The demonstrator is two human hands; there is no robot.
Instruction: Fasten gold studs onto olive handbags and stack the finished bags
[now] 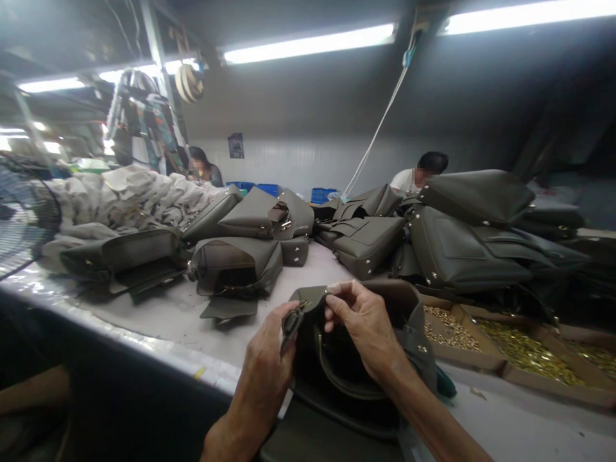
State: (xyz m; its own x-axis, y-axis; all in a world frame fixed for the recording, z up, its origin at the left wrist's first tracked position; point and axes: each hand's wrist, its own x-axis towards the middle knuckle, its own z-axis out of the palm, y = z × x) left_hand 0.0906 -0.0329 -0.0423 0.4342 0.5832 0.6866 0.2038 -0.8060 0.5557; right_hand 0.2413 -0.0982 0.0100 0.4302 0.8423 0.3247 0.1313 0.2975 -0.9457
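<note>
An open dark olive handbag (409, 321) stands at the near edge of the worktable (158, 321), its zipper and dark inside showing. My left hand (264, 369) is closed on a small dark strap tab with a brass fitting at the bag's left rim. My right hand (363, 321) pinches the top rim of the same bag, fingers curled over the edge. Both hands are close together over the bag's mouth.
Several more olive handbags (452, 250) lie piled across the table, beside a heap of pale cloth covers (129, 196). Cardboard trays of brass hardware (524, 353) sit at right. A fan (22, 215) stands at left. Two people sit at the far side.
</note>
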